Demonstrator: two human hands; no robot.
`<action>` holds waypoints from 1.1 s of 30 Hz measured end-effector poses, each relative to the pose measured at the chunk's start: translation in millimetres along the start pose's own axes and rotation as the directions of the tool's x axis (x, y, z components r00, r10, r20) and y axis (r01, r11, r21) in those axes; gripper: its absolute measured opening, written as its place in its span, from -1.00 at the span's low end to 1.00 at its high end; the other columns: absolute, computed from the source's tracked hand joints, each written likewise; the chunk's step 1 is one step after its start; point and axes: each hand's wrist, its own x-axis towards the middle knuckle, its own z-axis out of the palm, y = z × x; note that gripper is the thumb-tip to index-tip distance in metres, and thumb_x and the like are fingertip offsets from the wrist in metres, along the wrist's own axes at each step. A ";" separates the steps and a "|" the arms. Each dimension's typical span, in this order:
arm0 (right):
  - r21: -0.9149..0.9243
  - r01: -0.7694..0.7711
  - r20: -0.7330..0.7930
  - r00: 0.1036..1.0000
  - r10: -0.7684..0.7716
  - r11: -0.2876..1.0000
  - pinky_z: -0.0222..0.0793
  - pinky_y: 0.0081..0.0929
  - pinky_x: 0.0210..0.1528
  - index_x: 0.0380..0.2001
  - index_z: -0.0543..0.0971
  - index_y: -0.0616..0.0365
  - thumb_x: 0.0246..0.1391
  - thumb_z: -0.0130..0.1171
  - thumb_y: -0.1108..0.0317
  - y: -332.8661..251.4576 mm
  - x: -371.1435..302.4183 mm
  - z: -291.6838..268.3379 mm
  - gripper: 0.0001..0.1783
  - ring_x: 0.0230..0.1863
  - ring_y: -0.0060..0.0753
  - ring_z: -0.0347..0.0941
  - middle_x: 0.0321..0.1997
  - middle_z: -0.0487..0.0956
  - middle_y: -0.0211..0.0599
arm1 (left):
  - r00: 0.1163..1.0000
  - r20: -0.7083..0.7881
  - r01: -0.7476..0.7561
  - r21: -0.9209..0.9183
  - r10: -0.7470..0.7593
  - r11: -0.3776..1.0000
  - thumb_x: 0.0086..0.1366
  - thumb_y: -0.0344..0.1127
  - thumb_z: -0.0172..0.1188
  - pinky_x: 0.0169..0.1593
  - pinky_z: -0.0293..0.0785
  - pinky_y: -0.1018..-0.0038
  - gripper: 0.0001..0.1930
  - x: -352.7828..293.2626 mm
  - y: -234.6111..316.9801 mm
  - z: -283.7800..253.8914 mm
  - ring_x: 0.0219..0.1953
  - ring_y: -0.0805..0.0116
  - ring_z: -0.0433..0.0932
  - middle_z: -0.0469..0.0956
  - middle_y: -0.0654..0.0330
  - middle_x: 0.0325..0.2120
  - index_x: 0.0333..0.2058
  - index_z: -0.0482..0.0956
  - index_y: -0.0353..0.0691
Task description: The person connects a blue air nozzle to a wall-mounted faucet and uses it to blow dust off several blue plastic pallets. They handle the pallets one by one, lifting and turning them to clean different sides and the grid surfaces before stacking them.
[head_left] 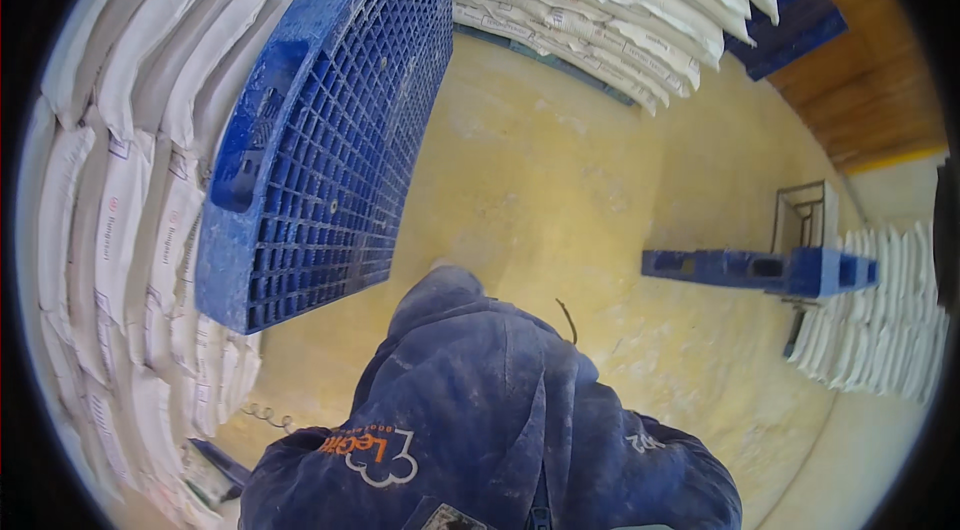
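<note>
Neither of my hands shows. Only the dusty dark blue jacket [480, 380] on my body fills the lower middle, and its sleeves run down out of sight at both sides. Ahead of me to the left, a blue plastic pallet [335, 150] stands tilted on its edge, its grid face turned toward the floor's middle. Close behind it rise stacked white sacks [130, 220]; whether the pallet touches them I cannot tell.
More white sacks [600, 5] are piled on a pallet at the far side. To the right, a blue pallet [715, 268] stands on edge near a metal frame [803, 210] and another sack stack [870, 330]. A thin dark cord [567, 320] lies on the yellowish floor [540, 170].
</note>
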 end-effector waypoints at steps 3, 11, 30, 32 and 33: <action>-0.140 0.042 -0.010 0.999 -0.044 0.989 0.40 -0.35 -0.66 -0.60 0.51 0.23 0.11 -0.04 0.02 -70.1 29.2 -64.8 -0.53 -0.71 -0.31 0.45 -0.63 0.55 -0.18 | 0.998 0.047 -0.044 0.015 0.044 0.999 0.11 0.05 0.08 -0.02 0.33 0.23 -0.56 50.1 29.5 1.7 -0.06 0.09 0.48 0.56 -0.01 -0.23 -0.28 0.60 -0.24; -0.254 0.340 0.032 0.939 -0.343 0.906 0.45 -0.43 -0.56 -0.34 0.46 0.33 0.02 0.02 0.11 -379.1 52.1 -130.0 -0.59 -0.60 -0.31 0.50 -0.49 0.57 -0.09 | 0.980 -0.114 -0.170 -0.075 0.161 0.982 0.02 -0.32 0.04 -0.09 0.40 0.16 -0.72 290.7 87.8 -8.9 -0.13 0.02 0.50 0.53 -0.04 -0.21 -0.27 0.60 -0.21; 0.409 0.164 0.766 0.473 -0.436 0.898 0.35 -0.36 -0.33 -0.25 0.39 0.01 0.05 0.08 0.02 -564.5 -33.0 -94.8 -0.65 -0.25 -0.45 0.38 -0.30 0.44 -0.40 | 0.643 -0.715 -0.755 -0.532 0.274 0.384 0.37 -0.02 -0.23 -0.25 0.34 0.28 -0.57 -16.9 521.1 -161.6 -0.42 0.09 0.41 0.42 0.02 -0.51 -0.36 0.38 -0.32; 0.304 0.414 0.719 0.492 -0.492 0.858 0.35 -0.36 -0.34 -0.32 0.42 0.04 0.02 0.09 0.04 -571.7 -45.3 -109.4 -0.68 -0.31 -0.42 0.41 -0.36 0.47 -0.37 | 0.625 -0.722 -0.740 -0.426 0.298 0.520 0.37 -0.03 -0.24 -0.27 0.33 0.23 -0.57 -32.9 542.9 -162.2 -0.41 0.03 0.42 0.42 -0.03 -0.52 -0.37 0.38 -0.32; 0.193 0.620 0.644 0.505 -0.575 0.761 0.35 -0.33 -0.32 -0.33 0.43 0.06 -0.01 0.11 0.05 -571.3 -57.8 -114.7 -0.67 -0.32 -0.38 0.43 -0.35 0.48 -0.32 | 0.622 -0.722 -0.720 -0.376 0.302 0.583 0.38 -0.03 -0.25 -0.27 0.33 0.21 -0.57 -41.6 550.2 -161.2 -0.41 -0.01 0.43 0.42 -0.05 -0.52 -0.37 0.38 -0.32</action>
